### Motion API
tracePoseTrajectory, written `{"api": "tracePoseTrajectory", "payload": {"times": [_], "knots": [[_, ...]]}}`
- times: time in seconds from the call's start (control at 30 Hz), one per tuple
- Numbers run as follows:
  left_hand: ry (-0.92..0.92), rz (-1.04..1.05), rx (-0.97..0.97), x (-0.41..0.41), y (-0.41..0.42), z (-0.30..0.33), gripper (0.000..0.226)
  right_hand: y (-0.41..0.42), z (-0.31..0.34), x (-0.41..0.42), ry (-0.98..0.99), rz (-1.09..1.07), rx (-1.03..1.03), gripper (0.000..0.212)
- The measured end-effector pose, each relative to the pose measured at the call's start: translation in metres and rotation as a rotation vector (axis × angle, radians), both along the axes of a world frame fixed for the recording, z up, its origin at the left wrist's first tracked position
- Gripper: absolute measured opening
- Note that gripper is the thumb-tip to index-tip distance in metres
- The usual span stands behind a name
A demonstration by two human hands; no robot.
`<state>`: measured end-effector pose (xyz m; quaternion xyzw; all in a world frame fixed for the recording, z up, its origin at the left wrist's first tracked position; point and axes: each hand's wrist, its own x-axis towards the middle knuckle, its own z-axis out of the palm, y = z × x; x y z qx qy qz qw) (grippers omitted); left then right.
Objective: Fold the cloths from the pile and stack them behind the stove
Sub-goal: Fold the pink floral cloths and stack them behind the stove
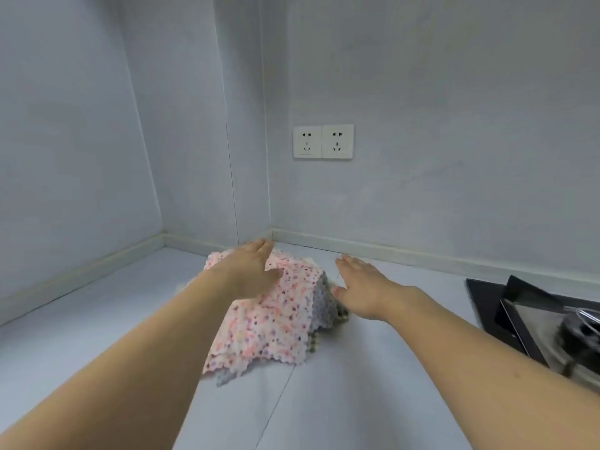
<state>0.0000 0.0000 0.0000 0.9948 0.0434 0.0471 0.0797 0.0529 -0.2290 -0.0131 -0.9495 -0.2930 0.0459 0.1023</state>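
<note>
Both bare forearms stretched forward from the lower corners, converging toward the middle. Left hand (251, 271) flat, palm down, fingers straight and together, thumb spread to the right. Right hand (365, 289) just beside it, also palm down, fingers extended forward, thumb angled inward. No grip closed on either side.

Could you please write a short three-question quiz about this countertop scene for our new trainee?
1. True or false: the left hand rests flat on the floral cloth.
2. Which lies at the right edge? A) stove B) kettle C) sink
3. Fill in: the right hand is open beside the ____ of cloths.

Key: 1 true. 2 A, the stove. 3 pile.
</note>
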Motion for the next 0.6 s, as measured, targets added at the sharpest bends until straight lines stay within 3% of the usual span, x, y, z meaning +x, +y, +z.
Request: {"api": "tracePoseTrajectory", "payload": {"times": [0.23,0.43,0.6], "knots": [[-0.045,-0.126,0.02,-0.058,0.002,-0.031,0.036,0.009,-0.02,-0.042,-0.188,0.135,0.157,0.044],[-0.118,-0.163,0.069,-0.066,0.021,-0.058,0.036,0.038,-0.047,-0.055,-0.181,0.191,0.195,0.033],[-0.285,-0.172,0.183,-0.048,0.029,-0.07,0.039,0.06,-0.064,-0.041,-0.194,0.102,0.131,0.042]]}}
